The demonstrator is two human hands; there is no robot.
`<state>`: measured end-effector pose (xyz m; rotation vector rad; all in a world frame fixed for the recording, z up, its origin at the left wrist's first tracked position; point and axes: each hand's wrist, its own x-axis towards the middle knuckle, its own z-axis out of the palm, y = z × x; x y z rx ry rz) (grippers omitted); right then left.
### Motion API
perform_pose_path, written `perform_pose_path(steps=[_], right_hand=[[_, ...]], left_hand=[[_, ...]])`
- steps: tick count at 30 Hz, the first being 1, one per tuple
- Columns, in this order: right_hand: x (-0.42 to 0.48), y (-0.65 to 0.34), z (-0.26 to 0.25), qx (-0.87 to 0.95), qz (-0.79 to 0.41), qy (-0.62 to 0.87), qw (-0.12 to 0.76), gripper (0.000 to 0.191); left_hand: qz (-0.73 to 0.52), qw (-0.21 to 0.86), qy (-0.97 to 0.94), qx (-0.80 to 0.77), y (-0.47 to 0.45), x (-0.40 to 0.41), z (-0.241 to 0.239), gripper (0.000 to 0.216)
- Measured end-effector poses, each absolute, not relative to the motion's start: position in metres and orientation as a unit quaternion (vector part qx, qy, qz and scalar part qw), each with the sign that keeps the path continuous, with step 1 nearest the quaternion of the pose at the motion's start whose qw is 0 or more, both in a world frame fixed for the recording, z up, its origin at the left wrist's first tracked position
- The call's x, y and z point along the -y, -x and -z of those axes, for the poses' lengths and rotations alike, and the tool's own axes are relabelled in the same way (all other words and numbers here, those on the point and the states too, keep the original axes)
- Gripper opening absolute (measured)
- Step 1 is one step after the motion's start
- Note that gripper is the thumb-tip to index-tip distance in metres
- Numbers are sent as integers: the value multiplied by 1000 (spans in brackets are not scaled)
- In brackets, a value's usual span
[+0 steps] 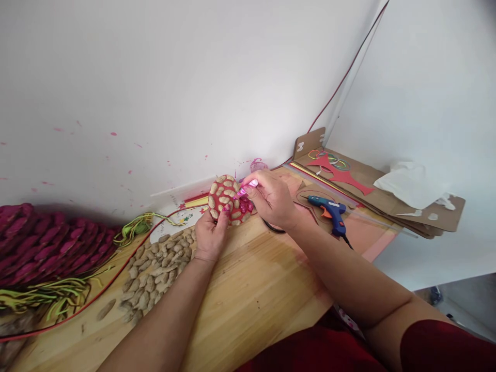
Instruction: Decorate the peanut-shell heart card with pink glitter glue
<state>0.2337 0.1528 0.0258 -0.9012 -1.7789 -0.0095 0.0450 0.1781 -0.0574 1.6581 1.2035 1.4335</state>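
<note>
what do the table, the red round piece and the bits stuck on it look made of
Table: pale wood, smooth, with visible grain strips. Red round piece in the left hand: likely painted card or foam, matte; unclear. Bits on it: peanut shells, tan and ridged, like the loose pile.

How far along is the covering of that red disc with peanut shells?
Mostly done: shells already cover most of the red disc held by the left hand. In hand: the right hand holds a pink piece at the disc's right edge, where a red patch is bare. Left: that patch. A pile of shells lies on the table, the glue gun beside it.
</note>
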Motion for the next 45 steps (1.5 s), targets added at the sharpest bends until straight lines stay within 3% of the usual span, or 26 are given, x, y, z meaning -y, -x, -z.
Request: perform_pose_path(steps=[45], right_hand=[[-154,-233,-26,779,9,354,517,14]], left_hand=[[-540,326,-613,-476,-45,-179,54,38]])
